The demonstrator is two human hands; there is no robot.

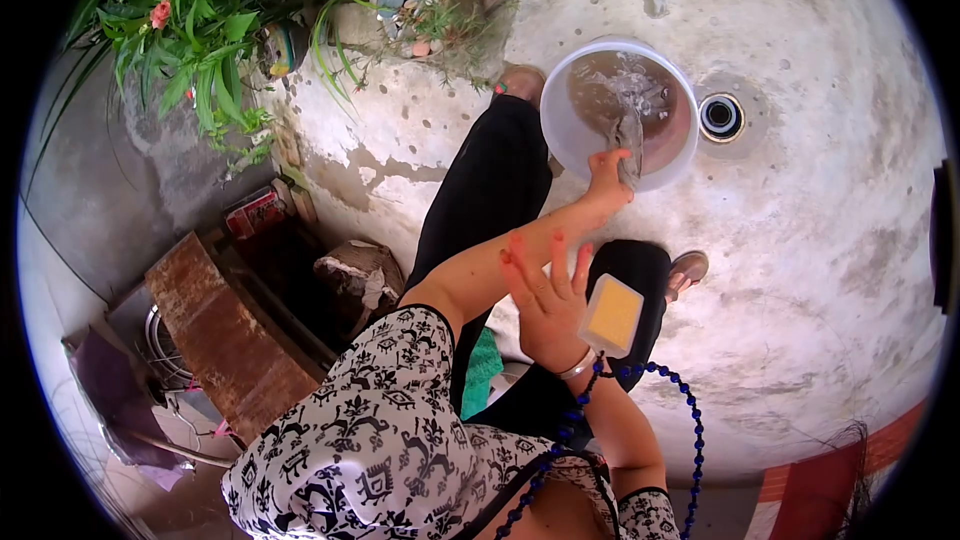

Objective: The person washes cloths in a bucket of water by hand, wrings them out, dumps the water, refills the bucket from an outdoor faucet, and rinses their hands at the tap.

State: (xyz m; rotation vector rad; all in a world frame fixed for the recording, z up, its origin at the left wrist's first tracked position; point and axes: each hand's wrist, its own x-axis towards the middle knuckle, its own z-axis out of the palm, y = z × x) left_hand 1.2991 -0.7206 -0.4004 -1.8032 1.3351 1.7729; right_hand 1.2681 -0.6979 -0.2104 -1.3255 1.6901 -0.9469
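My left hand (608, 182) reaches over the near rim of a white bucket (560, 125), its fingers closed on a long, grey, wet-looking thing (627, 145) whose kind I cannot make out. The far end of it points into the murky brown water (595, 85), which is splashing and bubbling. Nearer my body, my right hand (548, 310) is held up with its fingers spread and nothing in it. A bracelet is around that wrist. Beside the hand hangs a clear pendant with a yellow inside (613, 316), on a string of blue beads (690, 410).
A round drain pipe opening (721, 117) is in the concrete floor right of the bucket. Green plants (205, 10) and a heap of pebbles (405, 0) stand at the upper left. A rusty metal sheet (225, 330) leans at the left. My knees are on either side below the bucket.
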